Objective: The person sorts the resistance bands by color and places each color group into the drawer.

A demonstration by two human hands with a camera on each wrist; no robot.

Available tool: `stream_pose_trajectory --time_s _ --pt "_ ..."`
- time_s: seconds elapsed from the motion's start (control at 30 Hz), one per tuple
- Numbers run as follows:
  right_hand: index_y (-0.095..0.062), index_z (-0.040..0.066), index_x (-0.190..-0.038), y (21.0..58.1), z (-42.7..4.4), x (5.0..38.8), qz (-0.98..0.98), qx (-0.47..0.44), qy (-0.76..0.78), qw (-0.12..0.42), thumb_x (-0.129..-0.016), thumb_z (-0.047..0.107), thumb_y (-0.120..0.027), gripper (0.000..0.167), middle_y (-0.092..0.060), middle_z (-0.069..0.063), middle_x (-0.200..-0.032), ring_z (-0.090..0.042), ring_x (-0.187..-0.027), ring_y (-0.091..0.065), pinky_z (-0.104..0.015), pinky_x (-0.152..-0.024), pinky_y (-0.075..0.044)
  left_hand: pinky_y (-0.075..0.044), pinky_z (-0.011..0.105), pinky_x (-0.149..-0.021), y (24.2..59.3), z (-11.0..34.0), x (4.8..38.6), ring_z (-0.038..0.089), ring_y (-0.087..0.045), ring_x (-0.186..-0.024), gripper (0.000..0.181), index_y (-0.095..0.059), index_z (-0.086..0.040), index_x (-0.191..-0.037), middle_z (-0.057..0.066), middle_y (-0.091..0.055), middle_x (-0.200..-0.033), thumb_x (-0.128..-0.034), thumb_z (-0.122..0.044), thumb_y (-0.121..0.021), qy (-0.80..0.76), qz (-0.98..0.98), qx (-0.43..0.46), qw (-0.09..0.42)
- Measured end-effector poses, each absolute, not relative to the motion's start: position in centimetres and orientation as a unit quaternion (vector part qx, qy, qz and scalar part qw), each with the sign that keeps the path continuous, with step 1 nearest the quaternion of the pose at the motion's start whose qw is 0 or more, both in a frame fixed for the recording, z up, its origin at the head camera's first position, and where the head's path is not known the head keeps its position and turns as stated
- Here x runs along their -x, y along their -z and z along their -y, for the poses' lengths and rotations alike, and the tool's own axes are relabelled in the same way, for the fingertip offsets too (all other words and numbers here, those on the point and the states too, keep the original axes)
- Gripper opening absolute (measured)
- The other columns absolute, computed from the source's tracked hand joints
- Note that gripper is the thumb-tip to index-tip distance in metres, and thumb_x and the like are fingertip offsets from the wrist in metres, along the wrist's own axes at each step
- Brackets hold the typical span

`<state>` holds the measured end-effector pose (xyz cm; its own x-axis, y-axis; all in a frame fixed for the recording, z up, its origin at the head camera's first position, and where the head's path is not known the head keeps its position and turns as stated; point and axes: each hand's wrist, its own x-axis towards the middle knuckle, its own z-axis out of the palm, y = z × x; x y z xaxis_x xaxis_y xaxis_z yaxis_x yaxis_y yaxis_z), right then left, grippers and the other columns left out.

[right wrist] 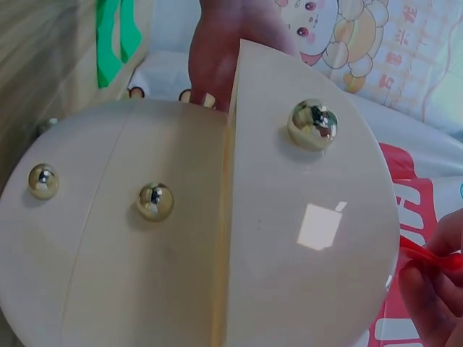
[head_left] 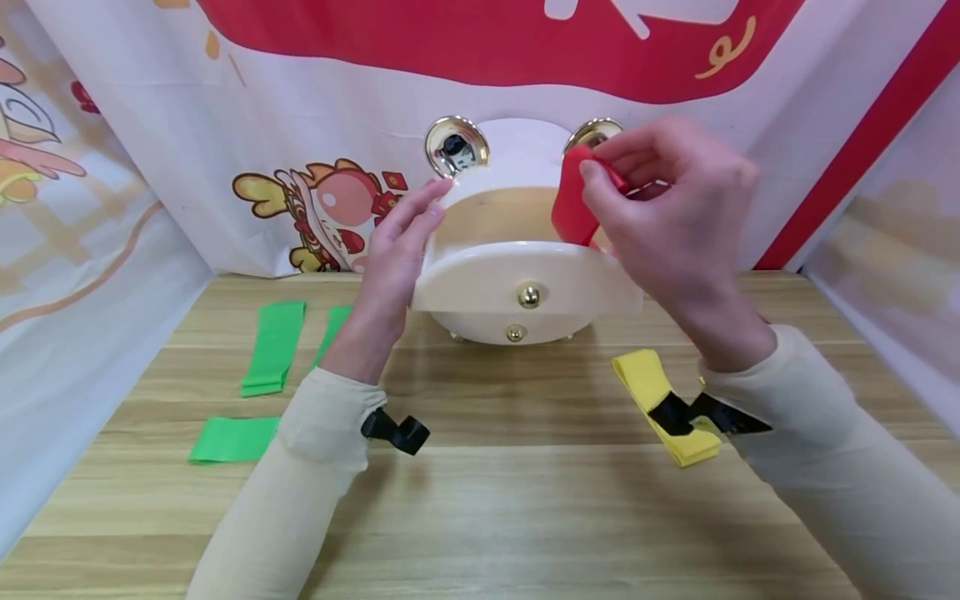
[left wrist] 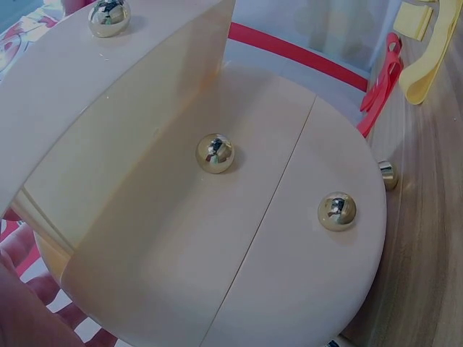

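Note:
A small white rounded cabinet (head_left: pixel 480 327) with gold knobs stands at the back of the table. Its top drawer (head_left: pixel 472 279) is pulled out, showing a bare wood-coloured inside. My right hand (head_left: pixel 675 200) pinches a folded red strip (head_left: pixel 573 204) between thumb and fingers, over the right part of the drawer, its lower end behind the drawer front. In the right wrist view, the red strip (right wrist: pixel 414 249) shows beside the drawer's edge. My left hand (head_left: pixel 393 258) rests against the cabinet's left side with fingers extended; the left wrist view shows its fingers (left wrist: pixel 18 249) beside the drawer.
Several folded green strips (head_left: pixel 273 346) lie on the table at the left, one partly behind the left forearm. A folded yellow strip (head_left: pixel 645 379) lies at the right, partly under the right wrist. Red strips (left wrist: pixel 383 87) appear beside the cabinet. A printed cloth (head_left: pixel 300 108) hangs behind.

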<state>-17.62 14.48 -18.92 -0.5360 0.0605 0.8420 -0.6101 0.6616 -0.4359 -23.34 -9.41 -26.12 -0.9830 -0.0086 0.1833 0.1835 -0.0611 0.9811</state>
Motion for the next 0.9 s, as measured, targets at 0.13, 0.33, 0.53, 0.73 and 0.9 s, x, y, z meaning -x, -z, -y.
stream_pose_trajectory --time_s 0.13,0.33,0.53,0.73,0.9 --pt "-0.081 0.002 -0.107 19.0 -13.8 17.5 0.808 -0.170 -0.364 0.431 -0.096 0.022 -0.075 0.024 -0.082 -0.010 -0.099 -0.001 -0.080 -0.067 -0.010 -0.078 -0.052 -0.037 0.037 -0.126 26.1 9.4 23.3 0.004 -0.040 -0.152 0.035 -0.067 -0.028 -0.143 -0.015 -0.049 -0.163 -0.1094 -0.030 -0.058 0.729 0.679 0.063 0.065" --pt "-0.080 0.004 -0.108 18.5 -12.4 17.4 0.845 -0.137 -0.355 0.376 -0.096 0.027 -0.074 0.026 -0.081 -0.011 -0.100 -0.021 -0.085 -0.075 -0.011 -0.080 -0.050 -0.035 0.036 -0.128 26.2 9.4 23.5 0.004 -0.039 -0.153 0.035 -0.068 -0.027 -0.142 -0.016 -0.050 -0.162 -0.1089 -0.030 -0.059 0.732 0.674 0.066 0.067" --pt "-0.079 0.005 -0.108 18.2 -10.9 17.6 0.879 -0.107 -0.345 0.312 -0.096 0.028 -0.074 0.026 -0.081 -0.013 -0.103 -0.026 -0.091 -0.075 -0.035 -0.088 -0.059 -0.037 0.037 -0.127 26.3 9.5 23.5 0.005 -0.039 -0.153 0.035 -0.068 -0.027 -0.142 -0.015 -0.049 -0.163 -0.1088 -0.031 -0.060 0.735 0.672 0.064 0.065" --pt "-0.079 0.006 -0.109 18.1 -10.2 17.5 0.906 -0.086 -0.318 0.265 -0.096 0.030 -0.074 0.027 -0.080 -0.014 -0.101 -0.028 -0.093 -0.073 -0.041 -0.088 -0.058 -0.037 0.039 -0.127 26.2 9.4 23.4 0.007 -0.039 -0.154 0.035 -0.068 -0.030 -0.142 -0.015 -0.047 -0.164 -0.1087 -0.032 -0.060 0.730 0.678 0.060 0.065" --pt "-0.080 0.008 -0.109 18.3 -9.6 17.5 0.918 -0.087 -0.303 0.240 -0.097 0.030 -0.074 0.025 -0.081 -0.012 -0.100 -0.026 -0.091 -0.072 -0.039 -0.081 -0.056 -0.036 0.040 -0.129 26.2 9.4 23.4 0.006 -0.038 -0.155 0.035 -0.067 -0.030 -0.143 -0.015 -0.048 -0.164 -0.1087 -0.032 -0.059 0.725 0.683 0.062 0.066"
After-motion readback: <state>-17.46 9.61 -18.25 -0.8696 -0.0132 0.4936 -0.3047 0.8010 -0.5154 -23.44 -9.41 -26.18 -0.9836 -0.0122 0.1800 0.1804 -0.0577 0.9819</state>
